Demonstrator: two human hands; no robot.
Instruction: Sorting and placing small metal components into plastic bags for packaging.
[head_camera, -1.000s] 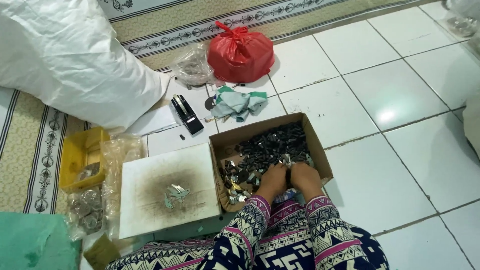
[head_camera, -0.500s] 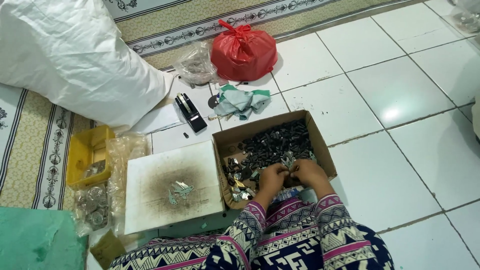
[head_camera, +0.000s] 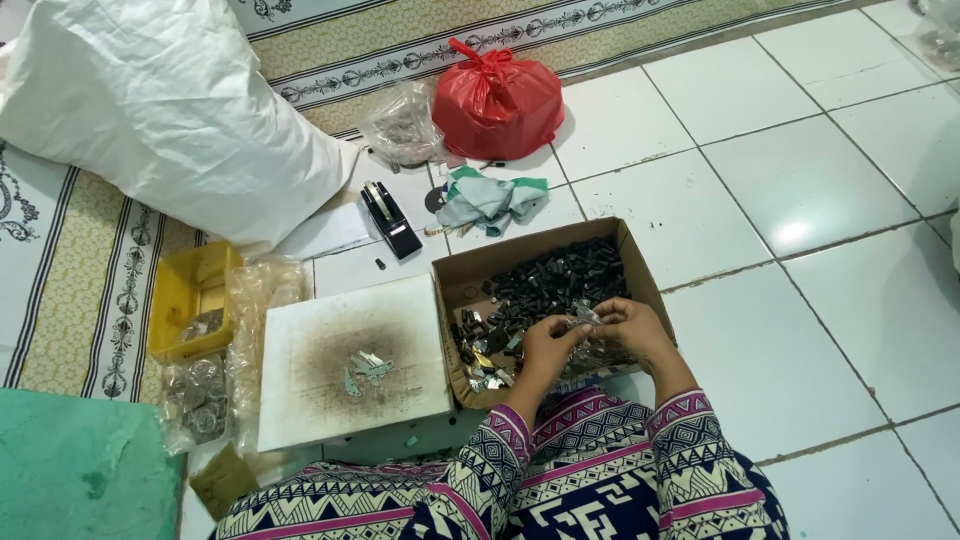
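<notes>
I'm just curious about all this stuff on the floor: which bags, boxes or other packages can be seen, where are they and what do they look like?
Cardboard box: brown, open, under both hands, holding small dark parts.
Red plastic bag: tied, rounded, beyond the box.
Clear plastic bag: crumpled, left of the red one.
White sack: big, bulging, upper left.
Yellow tray: rectangular, left of the white board.

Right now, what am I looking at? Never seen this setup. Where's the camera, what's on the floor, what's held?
There is no machine here: a person sits on a tiled floor, and the one camera is on their head, looking down at both bare hands. The left hand and right hand meet over an open cardboard box full of small dark and metal parts, and pinch a small metal piece between them. Left of the box lies a stained white board with a few pieces on it. Further out are a yellow tray, a black tape dispenser, a red bag and a white sack.
</notes>
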